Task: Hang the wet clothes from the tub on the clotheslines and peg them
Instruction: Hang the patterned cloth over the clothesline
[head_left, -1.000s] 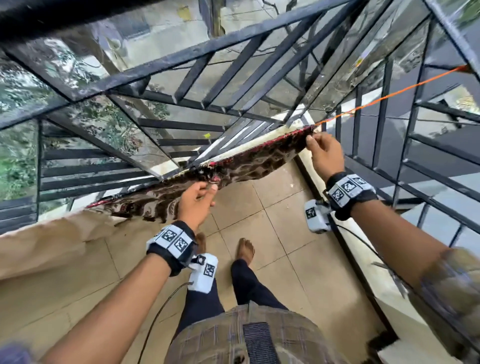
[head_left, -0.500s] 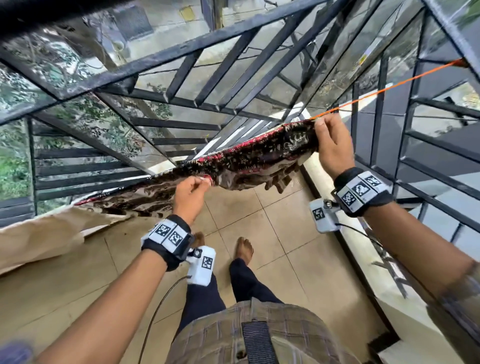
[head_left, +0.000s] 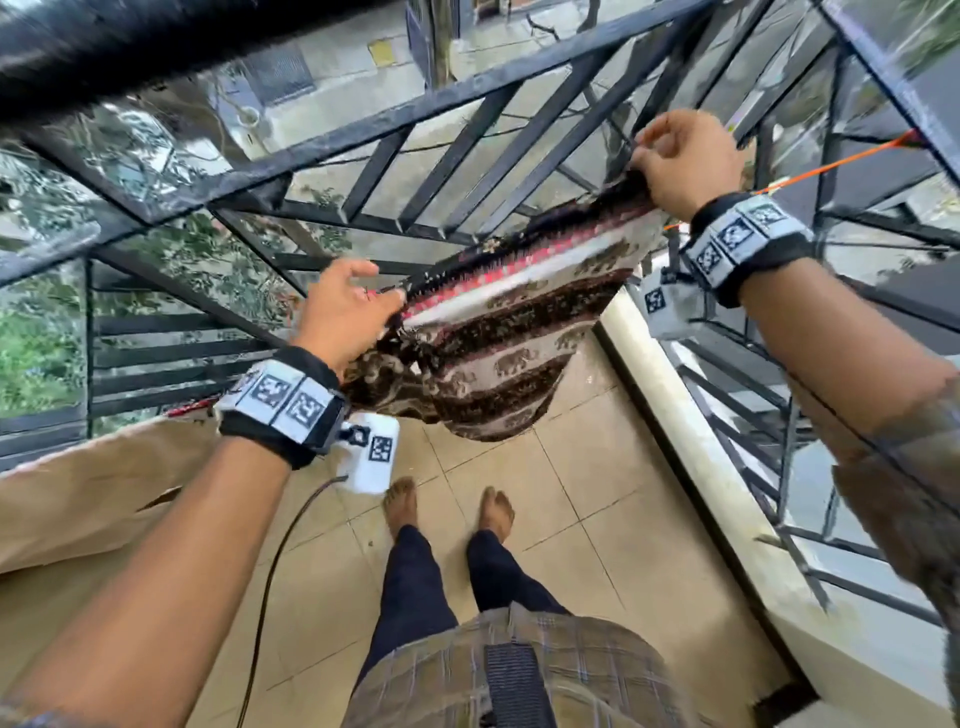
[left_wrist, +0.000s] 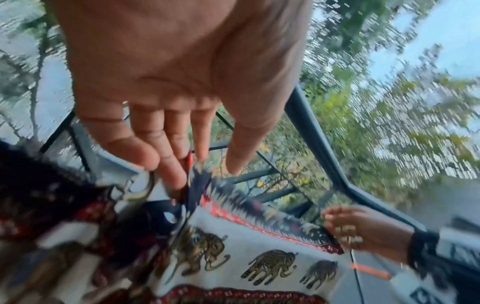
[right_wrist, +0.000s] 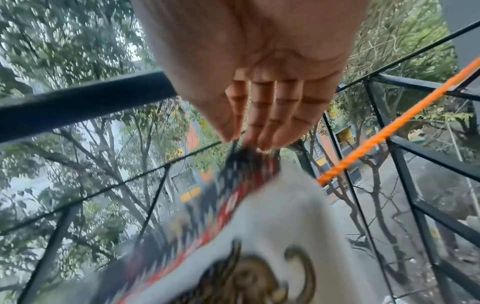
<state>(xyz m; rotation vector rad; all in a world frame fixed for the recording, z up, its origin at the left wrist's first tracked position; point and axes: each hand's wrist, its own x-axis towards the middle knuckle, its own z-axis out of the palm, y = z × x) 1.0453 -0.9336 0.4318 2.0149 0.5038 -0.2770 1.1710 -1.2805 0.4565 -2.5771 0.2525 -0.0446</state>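
I stand barefoot on a balcony floor (head_left: 524, 499) of pale beige tiles, with a black metal grille (head_left: 363, 130) closing it in ahead of me, overhead and to my right. Through the bars there are green trees, a paved street below, and in the right wrist view a building with orange and yellow panels. A pale ledge (head_left: 691, 447) runs along the foot of the grille on my right. A large tan cloth (head_left: 98, 499) hangs at my left, low in the head view.

An orange clothesline (head_left: 852, 158) stretches from the upper right toward my hands. The wet garment I am hanging, an elephant-print cloth (head_left: 514, 332) in cream, brown and black bands with a red border, is stretched along that line between my two hands, and its lower part hangs toward the floor.

My right hand (head_left: 685, 156) is raised high and grips the cloth's upper right corner, fingers curled down over the edge with the thumb against them. My left hand (head_left: 343, 312) is lower and holds the top edge at the other end; in the left wrist view the edge sits pinched between my fingers (left_wrist: 171, 172), with the index finger and thumb held looser beside it.

Both wrists carry black bands with white square-patterned marker tags (head_left: 283, 395), and a white camera unit (head_left: 371, 452) hangs below the left one. I can read no brand or writing anywhere.
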